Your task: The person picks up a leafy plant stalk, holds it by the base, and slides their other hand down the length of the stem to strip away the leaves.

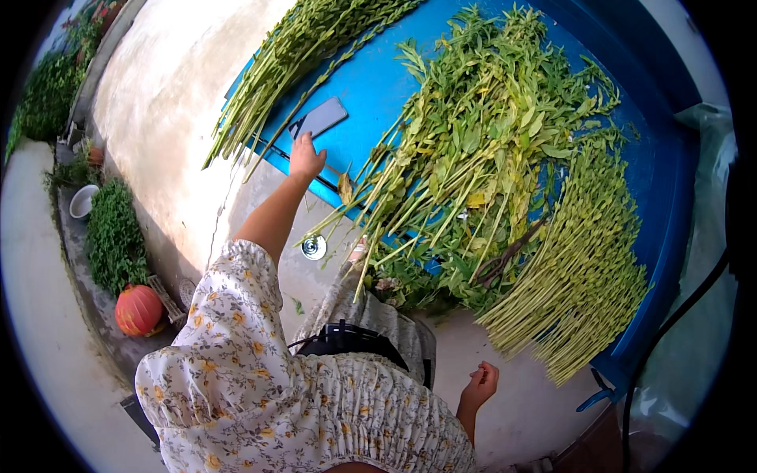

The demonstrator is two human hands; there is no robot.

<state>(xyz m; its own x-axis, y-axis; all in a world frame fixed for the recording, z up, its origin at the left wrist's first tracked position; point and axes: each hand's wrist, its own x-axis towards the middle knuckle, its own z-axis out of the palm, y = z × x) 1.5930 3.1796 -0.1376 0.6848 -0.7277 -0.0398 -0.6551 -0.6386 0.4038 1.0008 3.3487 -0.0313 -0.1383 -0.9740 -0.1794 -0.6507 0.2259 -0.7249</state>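
My left hand reaches out over the edge of a blue metal cargo bed. Its fingertips are at the lower edge of a smartphone lying flat there; whether they touch it I cannot tell. My right hand hangs low beside my body with loosely curled fingers, apart from the plants, and nothing shows in it. Nearest to it is a trimmed bundle of podded stalks, apparently sesame. A heap of leafy stalks covers the middle of the bed, and dark iron scissors rest between heap and bundle.
Another bundle of podded stalks overhangs the bed's left edge. On the concrete floor stands a small round metallic dish. A red lantern-like ball, a shrub and a white basin are at left. A black cable runs down the right.
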